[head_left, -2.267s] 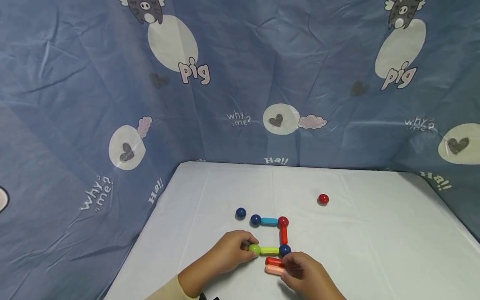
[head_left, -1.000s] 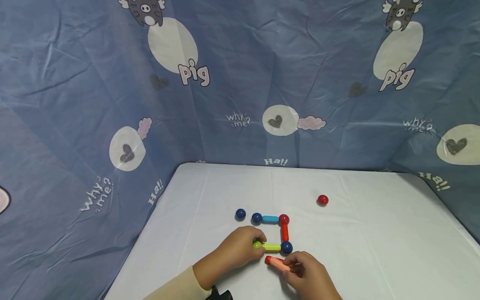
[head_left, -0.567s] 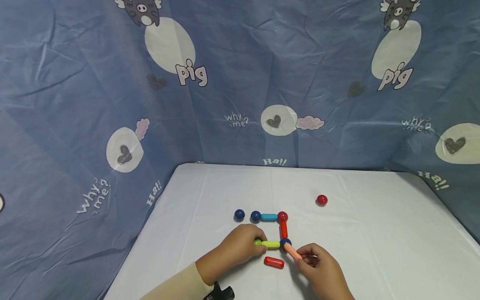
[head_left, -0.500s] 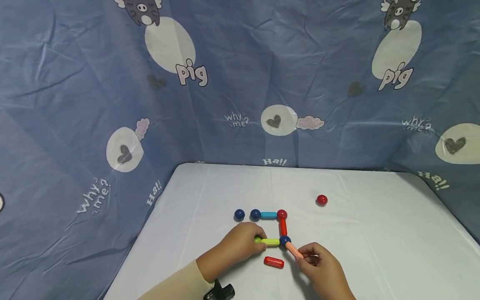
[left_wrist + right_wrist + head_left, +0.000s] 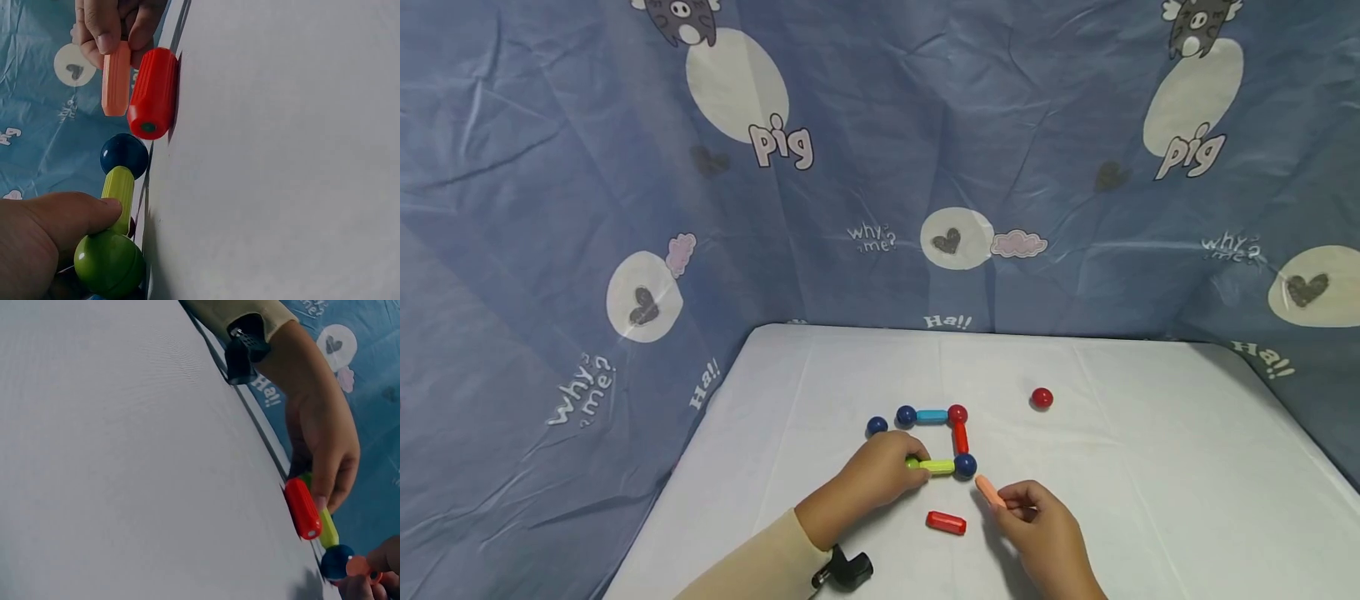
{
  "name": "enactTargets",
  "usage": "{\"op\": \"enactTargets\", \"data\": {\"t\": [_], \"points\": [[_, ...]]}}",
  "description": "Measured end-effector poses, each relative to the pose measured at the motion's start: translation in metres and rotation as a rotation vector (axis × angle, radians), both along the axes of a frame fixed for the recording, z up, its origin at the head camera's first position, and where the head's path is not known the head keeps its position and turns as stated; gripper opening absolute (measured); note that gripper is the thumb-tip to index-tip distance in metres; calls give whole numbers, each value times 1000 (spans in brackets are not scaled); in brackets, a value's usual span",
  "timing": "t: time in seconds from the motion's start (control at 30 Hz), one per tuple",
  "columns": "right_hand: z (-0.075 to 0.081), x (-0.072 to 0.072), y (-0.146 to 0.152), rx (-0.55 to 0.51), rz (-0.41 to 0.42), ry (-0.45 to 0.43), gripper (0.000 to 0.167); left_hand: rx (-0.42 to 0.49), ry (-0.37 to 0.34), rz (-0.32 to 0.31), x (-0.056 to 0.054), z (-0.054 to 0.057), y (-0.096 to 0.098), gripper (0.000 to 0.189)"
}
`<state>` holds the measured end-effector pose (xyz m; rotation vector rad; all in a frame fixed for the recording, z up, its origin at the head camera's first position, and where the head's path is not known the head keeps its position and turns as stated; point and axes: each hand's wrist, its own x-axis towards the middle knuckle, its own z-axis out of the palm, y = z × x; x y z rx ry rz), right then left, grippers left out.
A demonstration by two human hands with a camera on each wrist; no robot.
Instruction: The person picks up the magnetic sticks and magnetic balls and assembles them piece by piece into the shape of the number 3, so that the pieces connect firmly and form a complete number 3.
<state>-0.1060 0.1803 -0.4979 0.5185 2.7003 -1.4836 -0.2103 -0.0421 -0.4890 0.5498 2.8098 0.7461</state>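
My left hand [image 5: 876, 471] pinches a lime-green magnetic stick [image 5: 938, 467] close to its green ball [image 5: 109, 264], which the fingers partly cover in the head view. A dark blue ball [image 5: 966, 465] caps the stick's other end. From there a red stick [image 5: 960, 437] runs to a red ball [image 5: 957, 414], then a light blue stick [image 5: 932, 417] leads to another dark blue ball [image 5: 906, 416]. Between thumb and fingers, my right hand [image 5: 1041, 529] holds a peach stick [image 5: 989, 492]. Its free tip points at the nearer blue ball, with a small gap between them.
A loose thick red stick [image 5: 946, 522] lies on the white tabletop [image 5: 1150, 467] between the hands. Beyond the left hand sits a loose dark blue ball [image 5: 877, 426], partly hidden. A loose red ball [image 5: 1042, 397] rests farther back. Patterned blue cloth [image 5: 850, 167] hangs behind.
The right hand has picked up the peach stick from beside the loose red one, brought it against the blue ball, and now it is apart. The joined sticks have shifted away from me.
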Motion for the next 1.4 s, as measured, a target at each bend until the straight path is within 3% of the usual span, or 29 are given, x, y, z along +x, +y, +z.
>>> {"op": "enactTargets", "data": {"t": [0.4, 0.9, 1.4], "points": [[3, -10, -19, 14, -32, 35, 17, -6, 18, 37, -8, 2, 4, 10], [-1, -16, -24, 6, -44, 33, 18, 8, -3, 40, -3, 2, 3, 10], [2, -16, -29, -33, -15, -10, 25, -9, 29, 22, -3, 0, 1, 14]]}}
